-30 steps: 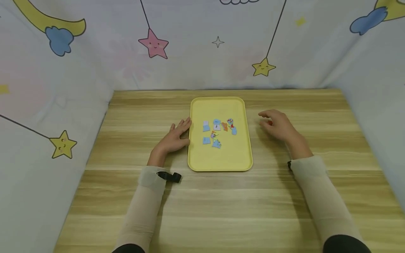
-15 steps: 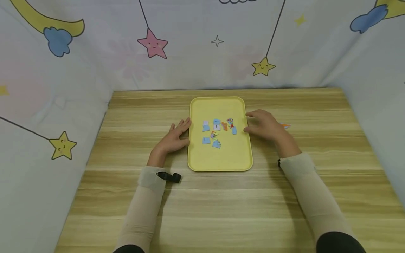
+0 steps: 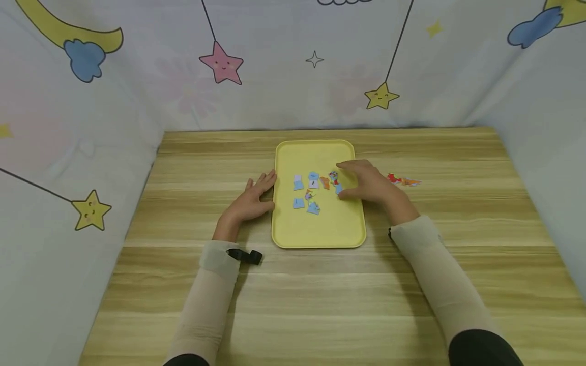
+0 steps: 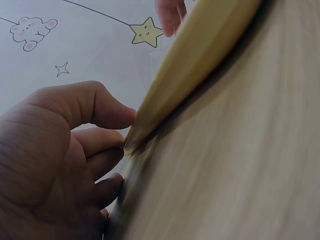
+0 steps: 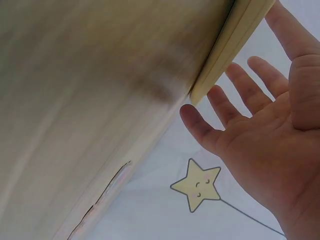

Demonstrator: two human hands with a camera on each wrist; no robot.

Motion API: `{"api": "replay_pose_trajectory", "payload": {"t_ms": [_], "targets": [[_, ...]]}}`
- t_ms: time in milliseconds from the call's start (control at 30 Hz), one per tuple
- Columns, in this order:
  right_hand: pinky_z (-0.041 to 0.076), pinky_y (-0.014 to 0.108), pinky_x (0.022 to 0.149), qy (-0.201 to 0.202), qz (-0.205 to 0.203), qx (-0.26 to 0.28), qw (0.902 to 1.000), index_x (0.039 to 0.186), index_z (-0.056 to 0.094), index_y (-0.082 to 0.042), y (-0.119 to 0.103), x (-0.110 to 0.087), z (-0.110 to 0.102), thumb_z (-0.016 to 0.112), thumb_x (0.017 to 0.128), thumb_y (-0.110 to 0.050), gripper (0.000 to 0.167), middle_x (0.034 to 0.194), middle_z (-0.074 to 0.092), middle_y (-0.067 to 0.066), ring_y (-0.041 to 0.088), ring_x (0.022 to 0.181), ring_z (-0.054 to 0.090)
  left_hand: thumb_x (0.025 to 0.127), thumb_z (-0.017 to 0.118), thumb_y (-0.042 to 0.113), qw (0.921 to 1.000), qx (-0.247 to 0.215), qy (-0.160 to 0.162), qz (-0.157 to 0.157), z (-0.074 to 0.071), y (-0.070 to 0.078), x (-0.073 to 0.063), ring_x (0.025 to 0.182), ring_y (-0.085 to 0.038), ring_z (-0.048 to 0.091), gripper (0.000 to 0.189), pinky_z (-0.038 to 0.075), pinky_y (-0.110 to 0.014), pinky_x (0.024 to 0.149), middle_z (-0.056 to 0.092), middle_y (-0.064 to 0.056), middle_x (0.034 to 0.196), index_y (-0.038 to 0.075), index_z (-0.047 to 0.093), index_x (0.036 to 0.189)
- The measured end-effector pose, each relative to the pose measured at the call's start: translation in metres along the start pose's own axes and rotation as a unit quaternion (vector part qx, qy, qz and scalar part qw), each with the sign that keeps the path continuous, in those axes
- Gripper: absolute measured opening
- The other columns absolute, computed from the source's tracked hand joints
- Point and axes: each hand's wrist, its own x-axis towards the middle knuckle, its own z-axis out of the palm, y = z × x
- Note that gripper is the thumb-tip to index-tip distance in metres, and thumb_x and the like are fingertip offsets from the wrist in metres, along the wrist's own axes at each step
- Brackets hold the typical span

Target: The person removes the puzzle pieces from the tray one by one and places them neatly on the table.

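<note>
On the wood-grained counter (image 3: pixel 320 300), a smooth yellow tray (image 3: pixel 319 231) with rounded corners bears thin, irregular printed pieces (image 3: pixel 313 208) about its middle. The left hand (image 3: pixel 249 203), grip spread, touches the tray's left rim; the right hand (image 3: pixel 372 184), grip also spread, reaches over its right side. Flat red and orange cutouts (image 3: pixel 407 181) lie farther right.

Resembles a draped tabletop booth with nursery-style decoration; cannot be classed further as home or studio. Consists of a wood-grain surface (image 3: pixel 311 305) enclosed at left, far and right sides by white fabric (image 3: pixel 284 104). Carries, printed on that fabric, a pink star (image 3: pixel 222 64), smiling yellow stars (image 3: pixel 382 96), a crescent moon (image 3: pixel 48 24) and a blue cloud (image 3: pixel 85 62).
</note>
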Motion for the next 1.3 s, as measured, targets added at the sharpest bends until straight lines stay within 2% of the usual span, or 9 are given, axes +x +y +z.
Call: {"api": "replay_pose_trajectory", "payload": {"t_ms": [233,533,833,1033,1300], "targets": [[0.02,0.053,0.128,-0.039,0.004,-0.028,0.9988,0.165,0.034,-0.004,-0.005,0.007,0.003,0.086,0.089,-0.021,0.094,0.168,0.036,0.017,0.039,0.155,0.026,0.092,0.061,0.012,1.0,0.001,-0.002,-0.001,0.0,0.001,0.0,0.163,-0.022,0.003,0.085,-0.014,-0.037,0.128,0.013,-0.001,0.176,0.006,0.022,0.168],[0.022,0.07,0.12,-0.066,0.009,-0.038,0.9971,0.163,0.04,-0.004,-0.013,0.012,0.003,0.083,0.092,-0.02,0.084,0.164,0.043,0.016,0.045,0.153,0.028,0.092,0.06,0.012,1.0,0.004,-0.007,-0.003,0.0,0.002,0.0,0.163,-0.022,0.002,0.085,-0.014,-0.038,0.128,0.013,-0.001,0.176,0.006,0.021,0.167],[0.022,0.068,0.121,-0.068,0.008,-0.043,0.9968,0.164,0.037,-0.005,-0.01,0.013,0.005,0.081,0.095,-0.02,0.083,0.165,0.043,0.013,0.042,0.153,0.029,0.092,0.061,0.012,1.0,0.003,-0.004,-0.001,0.0,0.001,0.001,0.163,-0.022,0.003,0.085,-0.014,-0.038,0.128,0.013,-0.001,0.176,0.006,0.022,0.167],[0.02,0.067,0.123,-0.066,0.008,-0.032,0.9973,0.165,0.034,-0.004,-0.012,0.011,0.004,0.08,0.095,-0.018,0.084,0.165,0.042,0.016,0.043,0.155,0.027,0.092,0.061,0.012,1.0,0.002,-0.004,-0.002,-0.001,0.002,0.001,0.163,-0.022,0.003,0.086,-0.014,-0.038,0.128,0.013,-0.001,0.176,0.006,0.022,0.168],[0.021,0.069,0.121,-0.056,0.004,-0.024,0.9981,0.164,0.035,-0.003,-0.016,0.011,0.006,0.079,0.094,-0.017,0.084,0.16,0.046,0.019,0.046,0.152,0.031,0.092,0.061,0.012,1.0,0.001,-0.005,-0.001,-0.001,0.002,0.001,0.163,-0.021,0.002,0.085,-0.014,-0.038,0.129,0.013,-0.001,0.176,0.006,0.022,0.168]]}}
